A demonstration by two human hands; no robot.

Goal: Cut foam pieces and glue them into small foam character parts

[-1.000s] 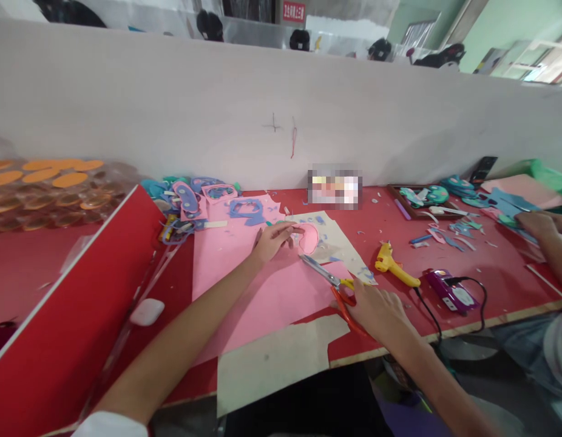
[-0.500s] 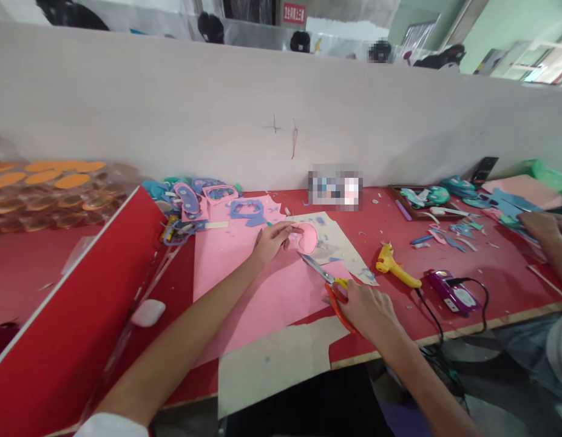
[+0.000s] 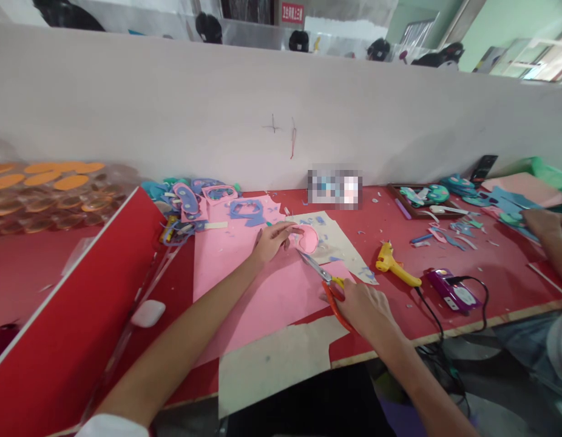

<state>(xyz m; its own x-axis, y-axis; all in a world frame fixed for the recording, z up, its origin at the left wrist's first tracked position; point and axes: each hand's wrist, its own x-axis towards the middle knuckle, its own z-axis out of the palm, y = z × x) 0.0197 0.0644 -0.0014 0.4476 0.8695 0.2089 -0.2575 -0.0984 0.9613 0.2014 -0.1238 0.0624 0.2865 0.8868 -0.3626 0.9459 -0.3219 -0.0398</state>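
My left hand presses on a large pink foam sheet spread over the red table, its fingers curled at a rounded pink flap cut into the sheet. My right hand grips scissors with red and yellow handles. The steel blades point up and left, and their tips reach the edge of the rounded flap. A beige paper sheet lies under the flap.
A yellow glue gun and a purple device with a black cord lie right of my right hand. Foam cut-outs pile at the back left, a red board slants at left. Another person's hand works at far right.
My right hand and the scissors have slid a little to the left and up along the pink sheet, toward the rounded flap. My left hand has stayed put.
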